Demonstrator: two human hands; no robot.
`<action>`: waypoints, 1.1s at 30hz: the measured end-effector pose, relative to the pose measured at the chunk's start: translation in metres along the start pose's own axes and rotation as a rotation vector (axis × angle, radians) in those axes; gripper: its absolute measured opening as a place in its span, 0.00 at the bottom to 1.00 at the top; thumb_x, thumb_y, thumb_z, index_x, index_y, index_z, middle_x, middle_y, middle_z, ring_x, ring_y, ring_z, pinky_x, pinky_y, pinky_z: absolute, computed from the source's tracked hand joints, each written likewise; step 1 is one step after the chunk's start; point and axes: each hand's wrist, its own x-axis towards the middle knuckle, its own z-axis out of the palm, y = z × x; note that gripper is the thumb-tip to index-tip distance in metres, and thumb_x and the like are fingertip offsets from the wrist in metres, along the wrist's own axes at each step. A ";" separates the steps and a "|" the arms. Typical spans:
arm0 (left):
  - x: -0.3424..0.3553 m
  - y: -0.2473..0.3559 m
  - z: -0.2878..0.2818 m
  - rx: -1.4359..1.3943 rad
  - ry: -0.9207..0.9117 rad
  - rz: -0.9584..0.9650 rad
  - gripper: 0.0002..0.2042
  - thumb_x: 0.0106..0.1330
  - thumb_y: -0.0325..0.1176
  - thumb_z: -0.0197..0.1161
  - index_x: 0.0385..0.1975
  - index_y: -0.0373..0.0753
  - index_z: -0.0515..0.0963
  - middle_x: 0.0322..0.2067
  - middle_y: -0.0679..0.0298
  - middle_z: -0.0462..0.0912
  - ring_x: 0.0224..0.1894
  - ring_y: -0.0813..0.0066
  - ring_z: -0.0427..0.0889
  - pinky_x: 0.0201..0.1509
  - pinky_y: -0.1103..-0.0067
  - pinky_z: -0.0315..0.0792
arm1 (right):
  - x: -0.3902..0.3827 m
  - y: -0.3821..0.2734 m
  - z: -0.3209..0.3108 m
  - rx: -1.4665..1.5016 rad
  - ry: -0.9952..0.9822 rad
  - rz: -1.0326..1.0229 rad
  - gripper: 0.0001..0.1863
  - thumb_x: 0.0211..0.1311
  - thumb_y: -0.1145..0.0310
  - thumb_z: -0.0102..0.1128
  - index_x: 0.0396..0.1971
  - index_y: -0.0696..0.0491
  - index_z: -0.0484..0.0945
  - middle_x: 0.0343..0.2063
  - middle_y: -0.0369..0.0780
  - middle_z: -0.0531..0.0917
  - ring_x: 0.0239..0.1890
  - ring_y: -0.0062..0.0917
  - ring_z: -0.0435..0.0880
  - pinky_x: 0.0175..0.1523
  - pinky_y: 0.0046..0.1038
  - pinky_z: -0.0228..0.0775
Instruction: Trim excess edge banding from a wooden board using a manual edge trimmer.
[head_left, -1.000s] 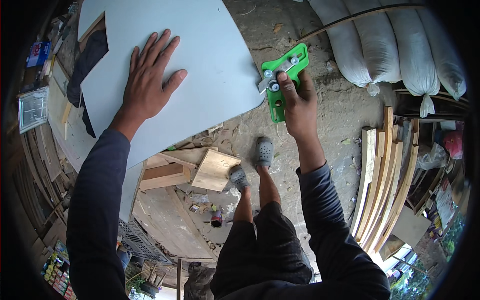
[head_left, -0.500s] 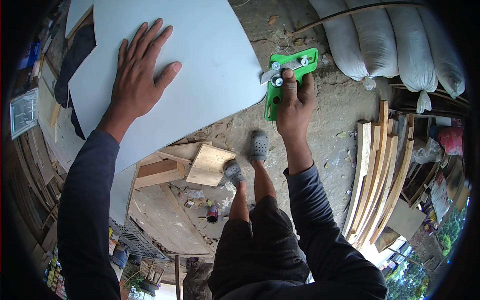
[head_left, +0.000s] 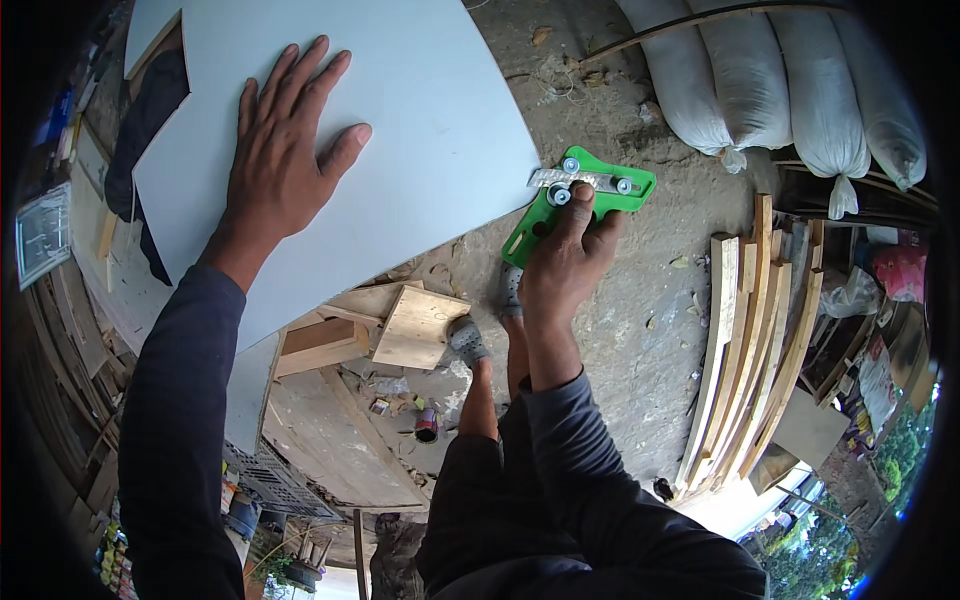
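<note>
A large pale-blue board (head_left: 430,130) fills the upper left, with a notch cut into its left side. My left hand (head_left: 285,150) lies flat on it, fingers spread. In my right hand (head_left: 570,255) is a green edge trimmer (head_left: 610,195), a flat plastic plate with a metal blade (head_left: 575,179) and round silver screws. My thumb presses on it beside a screw; the other fingers are partly hidden behind. The trimmer is at the board's right corner, and its blade tip meets or nearly meets the edge; I cannot tell which.
White filled sacks (head_left: 740,90) lie at the upper right. Several long timber strips (head_left: 750,350) are stacked at the right. Below the board are a plywood piece (head_left: 412,328), a small can (head_left: 427,425) and a grey crate (head_left: 285,480). My feet in grey clogs stand on the dusty concrete floor (head_left: 620,350).
My right hand has swung the trimmer clockwise and a little lower around the board's corner, its forearm shifting left. My left hand stays flat on the board.
</note>
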 end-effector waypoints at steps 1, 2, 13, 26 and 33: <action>0.000 0.000 0.000 0.005 0.006 0.003 0.32 0.77 0.57 0.49 0.77 0.51 0.58 0.79 0.64 0.54 0.81 0.59 0.49 0.82 0.50 0.40 | -0.003 0.001 0.003 -0.003 0.004 -0.002 0.20 0.80 0.57 0.54 0.55 0.59 0.68 0.34 0.35 0.79 0.28 0.13 0.76 0.30 0.19 0.71; -0.001 -0.001 0.000 0.013 0.008 0.007 0.33 0.77 0.57 0.49 0.77 0.51 0.58 0.78 0.64 0.54 0.81 0.59 0.49 0.82 0.50 0.40 | -0.010 0.002 0.007 0.033 0.055 0.023 0.18 0.80 0.58 0.54 0.54 0.58 0.69 0.33 0.34 0.79 0.27 0.12 0.75 0.29 0.19 0.69; -0.003 -0.005 0.002 0.018 0.008 0.053 0.33 0.78 0.57 0.48 0.78 0.48 0.57 0.78 0.61 0.54 0.81 0.55 0.50 0.81 0.46 0.41 | -0.044 0.020 0.034 0.069 0.383 0.049 0.30 0.79 0.48 0.53 0.56 0.64 0.62 0.44 0.45 0.77 0.42 0.22 0.77 0.47 0.22 0.72; -0.003 -0.010 0.001 -0.014 -0.008 0.095 0.34 0.78 0.55 0.47 0.78 0.44 0.56 0.79 0.59 0.54 0.81 0.53 0.49 0.80 0.46 0.39 | -0.075 0.004 0.029 0.155 0.253 0.041 0.24 0.82 0.52 0.48 0.58 0.58 0.62 0.41 0.39 0.77 0.34 0.15 0.77 0.34 0.19 0.72; -0.002 -0.006 0.000 -0.021 -0.036 0.089 0.33 0.78 0.54 0.48 0.78 0.44 0.56 0.79 0.58 0.54 0.81 0.52 0.49 0.80 0.45 0.40 | 0.002 0.007 0.007 0.054 0.060 -0.077 0.21 0.80 0.52 0.52 0.52 0.57 0.68 0.36 0.35 0.78 0.30 0.13 0.77 0.30 0.17 0.73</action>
